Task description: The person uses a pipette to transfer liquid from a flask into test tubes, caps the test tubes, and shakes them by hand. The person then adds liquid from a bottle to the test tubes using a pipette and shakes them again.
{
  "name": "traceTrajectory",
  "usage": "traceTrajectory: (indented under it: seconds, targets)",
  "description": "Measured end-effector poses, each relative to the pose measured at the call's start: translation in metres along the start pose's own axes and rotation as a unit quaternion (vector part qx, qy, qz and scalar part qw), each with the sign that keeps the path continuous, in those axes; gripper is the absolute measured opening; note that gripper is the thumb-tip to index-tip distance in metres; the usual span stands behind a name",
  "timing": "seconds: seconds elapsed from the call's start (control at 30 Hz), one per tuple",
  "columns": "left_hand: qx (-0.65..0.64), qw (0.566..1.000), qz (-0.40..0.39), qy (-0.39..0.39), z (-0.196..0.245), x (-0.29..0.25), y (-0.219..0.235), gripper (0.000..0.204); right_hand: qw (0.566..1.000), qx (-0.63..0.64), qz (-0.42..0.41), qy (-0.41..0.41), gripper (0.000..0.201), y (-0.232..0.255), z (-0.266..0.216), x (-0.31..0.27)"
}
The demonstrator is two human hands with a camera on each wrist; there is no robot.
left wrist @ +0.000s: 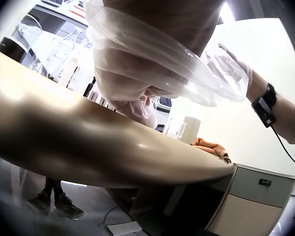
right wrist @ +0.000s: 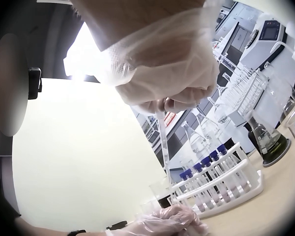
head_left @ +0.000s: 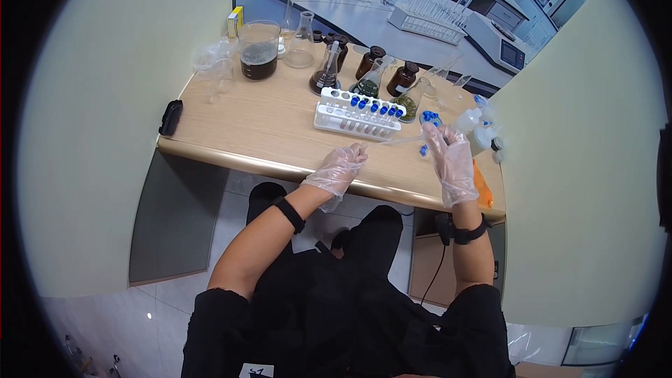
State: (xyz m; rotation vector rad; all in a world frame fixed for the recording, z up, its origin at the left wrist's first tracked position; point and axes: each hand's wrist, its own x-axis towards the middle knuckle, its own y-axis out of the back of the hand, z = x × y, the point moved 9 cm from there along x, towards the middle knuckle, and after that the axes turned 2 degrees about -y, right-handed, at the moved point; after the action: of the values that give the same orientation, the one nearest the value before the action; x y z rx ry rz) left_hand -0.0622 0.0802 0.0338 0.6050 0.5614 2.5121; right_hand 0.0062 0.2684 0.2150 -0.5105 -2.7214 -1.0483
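In the head view my gloved right hand [head_left: 450,157], raised over the desk's right side, pinches a translucent plastic dropper pipette [right wrist: 163,142]. The pipette slants down to my gloved left hand [head_left: 341,166] at the desk's front edge. There the left fingers curl round a clear slender tube, mostly hidden by the glove; I cannot tell if it is the pipette's own lower end. Just beyond the left hand stands a white test tube rack [head_left: 358,128]. Its tubes hold pinkish contents, and several carry blue caps [right wrist: 206,161]. One loose blue cap [head_left: 423,150] lies near the right hand.
Behind the rack are flasks with dark liquid [head_left: 325,78] and brown bottles [head_left: 404,78]. A beaker of dark liquid [head_left: 259,63] stands back left. White plastic bottles [head_left: 481,136], a dish of blue caps [head_left: 431,118] and an orange cloth [head_left: 481,185] are at right.
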Motion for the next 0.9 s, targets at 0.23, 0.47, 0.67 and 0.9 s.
traceTrajectory:
  seconds: [0.23, 0.47, 0.67, 0.9]
  targets:
    - [-0.036, 0.999, 0.0, 0.029, -0.008, 0.001, -0.005, 0.013, 0.993, 0.042, -0.005, -0.113, 0.052, -0.003, 0.005, -0.002]
    - [-0.032, 0.999, -0.015, 0.023, -0.001, -0.002, -0.001, 0.012, 0.996, 0.035, -0.002, -0.083, 0.052, -0.006, 0.012, 0.001]
    - [-0.046, 0.999, -0.015, 0.017, -0.003, -0.002, -0.003, 0.012, 0.995, 0.049, -0.003, -0.091, 0.051, -0.005, 0.007, -0.001]
    - [-0.063, 0.997, -0.031, 0.035, 0.002, -0.003, -0.002, 0.023, 0.994, 0.039, -0.013, -0.1, 0.045, 0.005, -0.003, 0.012]
